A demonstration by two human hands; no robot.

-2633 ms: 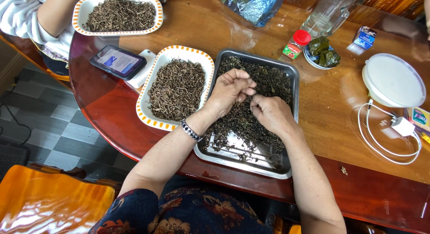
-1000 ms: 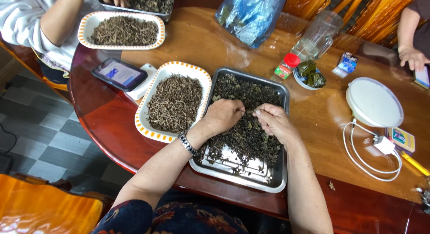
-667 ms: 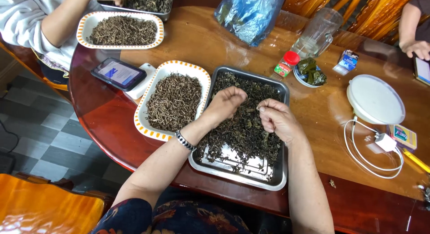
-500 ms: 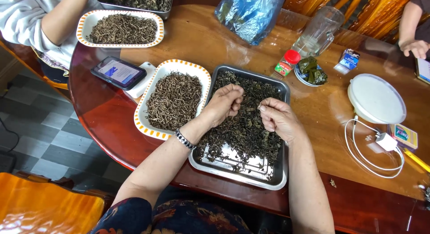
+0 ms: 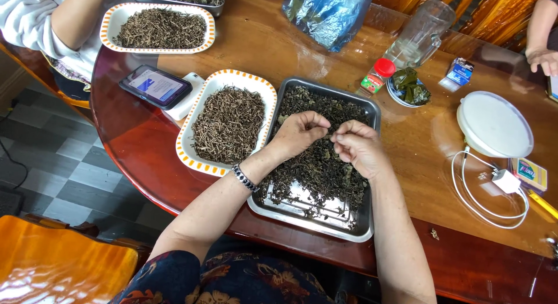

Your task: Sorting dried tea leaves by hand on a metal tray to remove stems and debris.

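A steel tray [image 5: 360,228] holds a heap of dark dried leaves [image 5: 317,170]. Both my hands hover over that heap. My left hand [image 5: 297,132], with a beaded bracelet at the wrist, has its fingers curled and pinched on a small bit of leaf. My right hand [image 5: 360,147] faces it, fingertips nearly touching the left, also pinched on a bit of the leaves. Left of the steel tray stands a white oval plate [image 5: 189,150] with an orange-dotted rim, filled with thin brown stems [image 5: 228,125].
A phone [image 5: 155,86], blue plastic bag [image 5: 328,13], glass mug [image 5: 418,39], red-capped jar [image 5: 378,76], small dish of green leaves [image 5: 410,89], round white device [image 5: 494,124] with cable lie on the wooden table [image 5: 442,164]. Other people sit at far left and far right; a second plate of stems [image 5: 158,28].
My hands have lifted slightly from the leaves and drawn together, fingertips now almost meeting. The view has shifted a little.
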